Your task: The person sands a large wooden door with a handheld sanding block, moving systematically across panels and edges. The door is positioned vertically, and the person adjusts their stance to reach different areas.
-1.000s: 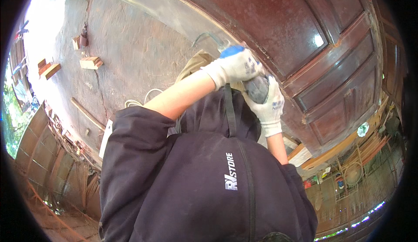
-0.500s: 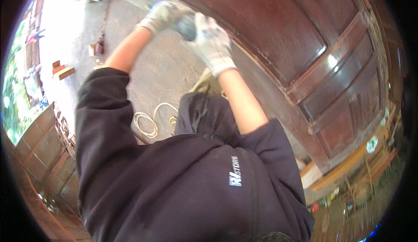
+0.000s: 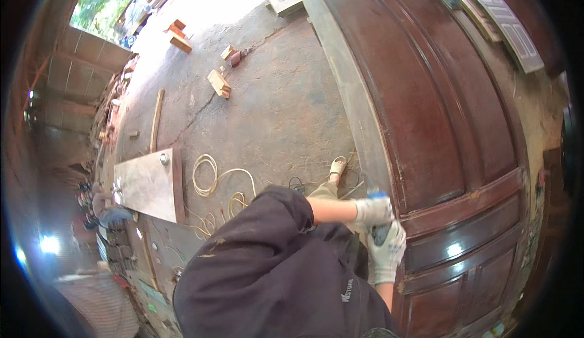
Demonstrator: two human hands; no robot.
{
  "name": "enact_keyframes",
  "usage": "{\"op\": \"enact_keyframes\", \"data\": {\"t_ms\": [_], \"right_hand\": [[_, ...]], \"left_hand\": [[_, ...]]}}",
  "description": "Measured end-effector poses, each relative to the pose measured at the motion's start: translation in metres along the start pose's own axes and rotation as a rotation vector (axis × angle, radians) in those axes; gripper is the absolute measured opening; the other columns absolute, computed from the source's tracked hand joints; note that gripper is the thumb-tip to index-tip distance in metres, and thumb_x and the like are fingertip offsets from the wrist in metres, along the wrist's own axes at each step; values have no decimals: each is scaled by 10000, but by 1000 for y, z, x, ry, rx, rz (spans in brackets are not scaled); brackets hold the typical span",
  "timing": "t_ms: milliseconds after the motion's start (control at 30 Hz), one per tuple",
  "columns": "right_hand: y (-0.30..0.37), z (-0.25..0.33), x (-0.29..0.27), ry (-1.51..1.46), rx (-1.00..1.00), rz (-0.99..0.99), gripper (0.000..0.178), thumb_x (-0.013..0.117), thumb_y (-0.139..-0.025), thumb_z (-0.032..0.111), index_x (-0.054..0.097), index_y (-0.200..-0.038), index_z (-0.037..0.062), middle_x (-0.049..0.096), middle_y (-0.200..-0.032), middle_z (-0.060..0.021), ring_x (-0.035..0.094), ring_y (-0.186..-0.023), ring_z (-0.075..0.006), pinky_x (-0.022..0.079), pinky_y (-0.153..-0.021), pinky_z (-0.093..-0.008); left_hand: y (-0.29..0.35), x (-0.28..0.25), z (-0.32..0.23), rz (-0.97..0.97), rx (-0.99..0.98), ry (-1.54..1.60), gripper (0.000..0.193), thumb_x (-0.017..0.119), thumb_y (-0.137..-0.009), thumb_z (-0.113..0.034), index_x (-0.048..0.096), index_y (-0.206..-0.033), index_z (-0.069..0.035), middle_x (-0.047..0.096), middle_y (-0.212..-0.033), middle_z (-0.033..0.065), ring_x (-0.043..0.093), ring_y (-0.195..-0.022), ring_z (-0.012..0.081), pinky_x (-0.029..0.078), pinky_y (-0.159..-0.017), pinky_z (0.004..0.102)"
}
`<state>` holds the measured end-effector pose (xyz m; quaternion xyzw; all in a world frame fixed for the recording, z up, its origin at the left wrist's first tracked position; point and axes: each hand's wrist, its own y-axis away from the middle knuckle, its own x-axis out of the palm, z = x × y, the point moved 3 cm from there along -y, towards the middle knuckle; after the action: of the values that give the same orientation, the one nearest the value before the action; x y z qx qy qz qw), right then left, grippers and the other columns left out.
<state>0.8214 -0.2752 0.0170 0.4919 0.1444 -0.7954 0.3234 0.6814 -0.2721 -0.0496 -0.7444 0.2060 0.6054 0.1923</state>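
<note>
Both my hands wear white work gloves and grip a small power tool (image 3: 381, 233) with a grey body and a blue end. My left hand (image 3: 372, 210) holds its upper part, with the bare forearm reaching out of a dark sleeve. Just below it, my right hand (image 3: 389, 251) is wrapped around the tool's body. The tool rests against the left edge of a large dark brown panelled wooden door (image 3: 438, 94) that lies flat. My dark hooded top fills the lower middle of the view.
My sandalled foot (image 3: 336, 167) stands on the concrete floor beside the door's edge. Pale coiled cable (image 3: 210, 183) lies to the left, next to a flat grey board (image 3: 146, 183). Wood blocks (image 3: 219, 83) sit farther off. Another panelled piece (image 3: 505, 21) lies at top right.
The view has swung and shows more floor. My hands, stretched far out along the door half a second ago, are now drawn in close at its edge, still gripping the tool.
</note>
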Motion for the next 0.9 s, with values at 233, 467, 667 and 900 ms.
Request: {"op": "enact_keyframes", "data": {"t_ms": [233,467,667,900], "right_hand": [[57,-31,13,-2,-56,-54,817,824,-701,408,493,-1302,-35,569,-1244,-253,544,-1174,-438,448,-1012,-509],[-88,48,30,31,-176,-27,777,817,-706,382,504,-1287,-26,584,-1227,-241,557,-1160,-431,453,-995,-510],[-244,146,57,23,-220,-58,741,802,-737,383,515,-1298,-7,617,-1220,-208,588,-1133,-381,481,-958,-466],[-328,169,53,5,-66,-48,601,794,-737,445,565,-1181,111,639,-1170,-149,623,-1076,-370,512,-876,-480]], "left_hand": [[0,22,-61,-119,14,-42,127,661,-763,-271,725,-802,-170,706,-755,4,678,-706,208,479,-623,388],[44,-20,88,-101,-141,-89,138,661,-774,-276,699,-797,-145,715,-760,15,698,-717,200,501,-633,363],[93,-50,260,11,-298,-205,151,649,-786,-300,705,-842,-172,736,-873,52,705,-869,241,505,-871,429],[72,-102,340,354,-557,-345,161,629,-846,-283,756,-935,-241,758,-931,19,714,-948,243,516,-831,509]]}}
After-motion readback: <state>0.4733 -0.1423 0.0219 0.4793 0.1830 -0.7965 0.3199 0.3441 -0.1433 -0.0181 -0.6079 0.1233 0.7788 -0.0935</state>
